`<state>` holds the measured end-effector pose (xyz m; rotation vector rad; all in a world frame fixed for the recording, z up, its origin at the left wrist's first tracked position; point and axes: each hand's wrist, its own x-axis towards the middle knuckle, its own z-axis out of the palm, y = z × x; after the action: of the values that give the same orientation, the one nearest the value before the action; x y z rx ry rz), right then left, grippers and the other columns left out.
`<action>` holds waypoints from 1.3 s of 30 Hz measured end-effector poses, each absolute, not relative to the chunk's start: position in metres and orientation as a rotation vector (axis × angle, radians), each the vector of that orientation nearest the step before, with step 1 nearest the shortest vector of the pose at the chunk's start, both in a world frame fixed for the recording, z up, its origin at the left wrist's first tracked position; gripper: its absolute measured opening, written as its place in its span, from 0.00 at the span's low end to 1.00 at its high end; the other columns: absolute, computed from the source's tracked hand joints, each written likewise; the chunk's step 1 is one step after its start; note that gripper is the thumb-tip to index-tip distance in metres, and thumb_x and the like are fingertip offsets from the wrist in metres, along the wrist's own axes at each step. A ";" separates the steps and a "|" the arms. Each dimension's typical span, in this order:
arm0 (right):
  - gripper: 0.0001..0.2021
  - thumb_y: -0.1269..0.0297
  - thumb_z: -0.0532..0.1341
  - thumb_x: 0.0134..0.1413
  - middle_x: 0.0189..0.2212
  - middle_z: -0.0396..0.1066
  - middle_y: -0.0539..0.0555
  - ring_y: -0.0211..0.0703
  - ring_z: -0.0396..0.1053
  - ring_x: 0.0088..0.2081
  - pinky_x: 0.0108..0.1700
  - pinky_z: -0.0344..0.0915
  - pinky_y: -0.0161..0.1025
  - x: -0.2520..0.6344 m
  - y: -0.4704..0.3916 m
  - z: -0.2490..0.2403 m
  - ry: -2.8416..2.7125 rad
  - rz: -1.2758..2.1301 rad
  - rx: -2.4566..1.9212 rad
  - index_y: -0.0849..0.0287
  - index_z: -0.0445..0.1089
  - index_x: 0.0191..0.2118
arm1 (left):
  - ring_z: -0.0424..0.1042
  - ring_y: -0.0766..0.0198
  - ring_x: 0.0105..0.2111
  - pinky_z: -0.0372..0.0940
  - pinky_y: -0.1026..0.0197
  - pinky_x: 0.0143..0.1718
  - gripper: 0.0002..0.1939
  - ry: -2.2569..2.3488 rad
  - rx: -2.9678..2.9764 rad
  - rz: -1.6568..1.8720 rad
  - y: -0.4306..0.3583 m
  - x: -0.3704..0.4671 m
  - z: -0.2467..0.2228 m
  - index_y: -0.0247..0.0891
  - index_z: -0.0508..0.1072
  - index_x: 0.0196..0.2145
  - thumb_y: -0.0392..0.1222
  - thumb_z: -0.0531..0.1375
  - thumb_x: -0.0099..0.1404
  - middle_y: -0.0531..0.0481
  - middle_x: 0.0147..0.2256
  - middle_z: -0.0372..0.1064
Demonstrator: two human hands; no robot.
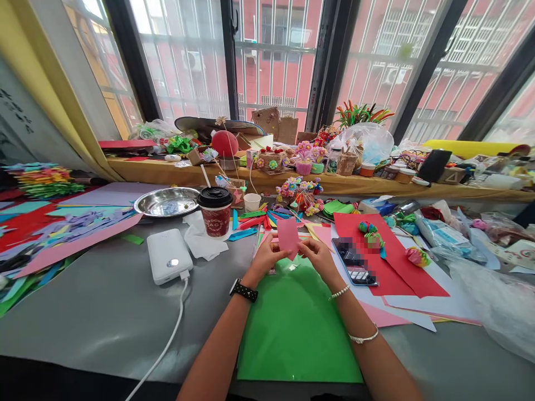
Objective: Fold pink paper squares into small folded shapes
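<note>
A small pink piece of paper (288,236) is held upright between my two hands, above the far part of a glossy green sheet (298,328). My left hand (268,255) pinches its lower left edge, fingers closed. On the other side, my right hand (316,257) grips the lower right edge between thumb and fingers. A phone (355,262) lies to the right of my right hand, on red paper (401,267). Strips of coloured paper (251,223) are spread just beyond my left hand.
A lidded cup (215,211), a white power bank (169,256) with a cable and a metal plate (167,201) stand left. Paper piles (83,223) cover the far left. Plastic bags (497,301) lie right. A crowded ledge (188,170) runs below the windows.
</note>
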<state>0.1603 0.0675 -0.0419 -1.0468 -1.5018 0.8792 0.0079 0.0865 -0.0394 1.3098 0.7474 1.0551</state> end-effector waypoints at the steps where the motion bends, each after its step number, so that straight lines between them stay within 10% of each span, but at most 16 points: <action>1: 0.12 0.57 0.56 0.44 0.22 0.65 0.51 0.37 0.62 0.24 0.26 0.60 0.33 0.160 0.067 -0.042 -1.488 0.880 -1.042 0.62 0.66 0.25 | 0.70 0.61 0.29 0.63 0.61 0.30 0.28 0.733 1.320 1.048 0.087 0.008 -0.040 0.35 0.56 0.39 0.40 0.64 0.41 0.47 0.29 0.70; 15: 0.10 0.60 0.58 0.42 0.28 0.67 0.53 0.39 0.65 0.29 0.28 0.62 0.34 0.159 0.067 -0.045 -1.411 0.829 -0.994 0.60 0.65 0.31 | 0.66 0.61 0.37 0.62 0.62 0.33 0.25 0.729 1.576 0.991 0.085 0.011 -0.042 0.34 0.61 0.41 0.42 0.62 0.45 0.44 0.39 0.65; 26: 0.09 0.60 0.56 0.45 0.25 0.67 0.53 0.38 0.64 0.25 0.25 0.63 0.34 0.154 0.060 -0.041 -1.491 0.596 -1.116 0.61 0.65 0.29 | 0.57 0.72 0.17 0.52 0.69 0.17 0.15 1.025 1.558 1.064 0.076 0.008 -0.028 0.31 0.71 0.22 0.49 0.58 0.47 0.54 0.17 0.62; 39: 0.11 0.68 0.51 0.50 0.32 0.67 0.53 0.40 0.64 0.35 0.33 0.64 0.36 0.155 0.056 -0.040 -1.736 0.247 -1.011 0.54 0.68 0.36 | 0.60 0.72 0.19 0.58 0.68 0.22 0.16 0.928 1.320 1.127 0.080 0.009 -0.032 0.30 0.70 0.19 0.49 0.60 0.44 0.54 0.17 0.62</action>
<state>0.1550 0.0564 -0.0397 -1.0109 -1.7358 0.2470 0.0091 0.0800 -0.0319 1.3196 0.9283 1.1268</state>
